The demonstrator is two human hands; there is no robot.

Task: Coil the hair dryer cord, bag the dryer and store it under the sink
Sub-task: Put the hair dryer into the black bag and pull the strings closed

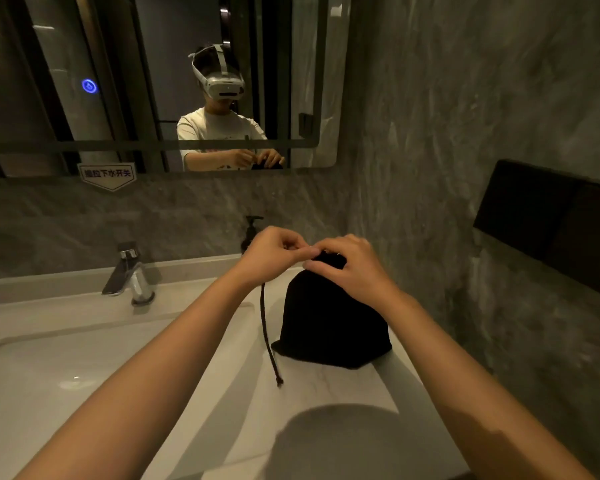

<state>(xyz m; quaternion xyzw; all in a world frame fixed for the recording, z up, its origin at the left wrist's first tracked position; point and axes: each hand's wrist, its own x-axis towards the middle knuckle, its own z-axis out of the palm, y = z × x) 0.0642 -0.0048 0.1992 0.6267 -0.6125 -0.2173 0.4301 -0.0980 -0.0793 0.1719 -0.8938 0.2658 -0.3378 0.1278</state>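
bag: black drawstring bag (333, 323) stands upright on the bench (343, 386), directly under both grips, right of the sink basin (49, 375); dryer itself not visible, judged inside.
left grip: left hand (274, 258) pinched narrow on the drawstring at the bag's neck, just left of the right grip.
right grip: right hand (354, 268) closed over the gathered neck (329, 259) of the bag, fingers curled on the fabric.
cord: loose drawstring tail (269, 337) hangs down from the left grip, knotted end near the bench surface, beside the bag.
step: judged closing or tying the neck; storing under the sink not yet done.
risk 1: pull on the string without the right grip bracing the neck, and the bag tips toward the basin.
risk 2: bag sits near the bench's right edge; a sideways tug could slide it off.
risk 3: neck left half-cinched, so dryer or its cord could slip out when lifted.
risk 4: soap pump (252, 233) just behind the left grip, could get knocked.
unclear: whether a knot is formed, hidden by fingers.
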